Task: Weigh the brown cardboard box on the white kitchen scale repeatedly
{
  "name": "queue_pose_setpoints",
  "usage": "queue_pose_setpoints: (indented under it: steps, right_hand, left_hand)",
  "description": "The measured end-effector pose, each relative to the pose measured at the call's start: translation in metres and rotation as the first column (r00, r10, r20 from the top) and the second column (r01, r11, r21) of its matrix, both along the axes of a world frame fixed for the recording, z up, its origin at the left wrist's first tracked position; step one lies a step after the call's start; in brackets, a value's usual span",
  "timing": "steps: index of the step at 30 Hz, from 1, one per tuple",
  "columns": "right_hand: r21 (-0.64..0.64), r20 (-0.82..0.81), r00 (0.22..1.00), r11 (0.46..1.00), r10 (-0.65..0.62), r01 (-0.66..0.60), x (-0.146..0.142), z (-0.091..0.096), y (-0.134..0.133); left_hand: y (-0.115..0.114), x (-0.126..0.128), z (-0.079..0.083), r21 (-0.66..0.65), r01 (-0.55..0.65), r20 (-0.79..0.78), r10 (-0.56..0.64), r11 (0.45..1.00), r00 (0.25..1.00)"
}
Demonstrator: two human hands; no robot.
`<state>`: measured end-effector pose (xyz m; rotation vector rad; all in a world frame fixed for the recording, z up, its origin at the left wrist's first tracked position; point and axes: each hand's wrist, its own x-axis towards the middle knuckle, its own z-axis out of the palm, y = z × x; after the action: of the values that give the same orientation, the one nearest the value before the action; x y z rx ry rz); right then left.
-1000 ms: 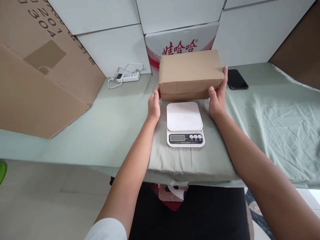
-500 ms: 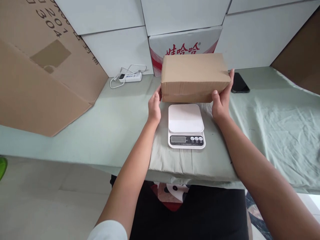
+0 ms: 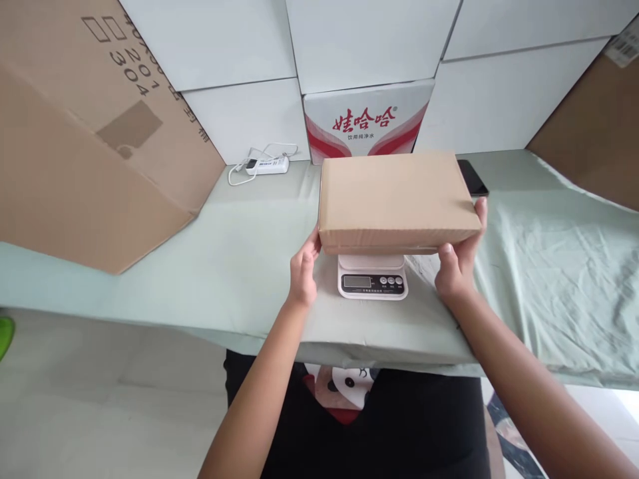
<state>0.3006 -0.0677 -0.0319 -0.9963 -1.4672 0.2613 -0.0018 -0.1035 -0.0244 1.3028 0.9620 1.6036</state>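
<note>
Between my two hands is a closed brown cardboard box, held over a white kitchen scale. The box covers most of the scale's weighing plate; whether it touches the plate I cannot tell. The scale's display and buttons show at the front, and no digits can be read. My left hand grips the box's left end, with its fingertips partly hidden behind it. At the right end my right hand holds the lower front corner, thumb in front and fingers along the side.
Behind the box stands a white carton with red lettering, among stacked white boxes. A white power strip with a cable lies at the back left. A black phone sits partly behind the box. Large brown cartons flank the green cloth-covered table.
Both hands have brought the cardboard box nearer and lower, over the scale. It now hides most of the weighing plate, which was in full view before. The camera view has shifted slightly.
</note>
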Motion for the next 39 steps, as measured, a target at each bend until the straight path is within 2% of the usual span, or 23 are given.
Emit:
queue_pose_setpoints:
  steps: [4, 11, 20, 27, 33, 37, 39]
  right_hand:
    - [-0.003, -0.014, 1.000, 1.000, -0.027, 0.026, -0.002, -0.010, -0.003]
    - [-0.024, 0.018, 0.999, 0.999, -0.048, 0.048, -0.005, -0.007, -0.001]
    - [0.000, 0.014, 0.998, 0.998, -0.059, 0.059, -0.002, -0.010, 0.003]
    - [0.055, 0.002, 0.997, 0.996, -0.071, 0.071, -0.004, -0.009, 0.001]
    - [0.075, -0.251, 0.963, 0.991, -0.093, 0.115, 0.000, -0.009, 0.010]
    - [-0.029, -0.425, 0.883, 0.978, -0.200, 0.207, 0.000, -0.003, 0.022]
    - [-0.105, -0.522, 0.821, 0.973, -0.231, 0.207, -0.003, 0.002, 0.024]
  left_hand:
    - [-0.002, 0.002, -0.003, -0.038, -0.048, 0.031, 0.049, 0.998, 0.998]
    - [-0.004, 0.002, -0.007, -0.083, -0.146, 0.032, 0.149, 0.986, 0.988]
    - [-0.001, 0.000, -0.013, -0.079, -0.161, 0.022, 0.163, 0.984, 0.986]
    - [-0.003, 0.003, -0.009, -0.085, -0.171, 0.031, 0.174, 0.982, 0.984]
    - [-0.006, 0.003, -0.006, -0.051, -0.276, 0.045, 0.279, 0.960, 0.959]
    - [-0.007, 0.001, -0.006, 0.021, -0.316, 0.043, 0.315, 0.949, 0.948]
    - [-0.007, -0.001, -0.008, 0.088, -0.351, 0.014, 0.351, 0.932, 0.936]
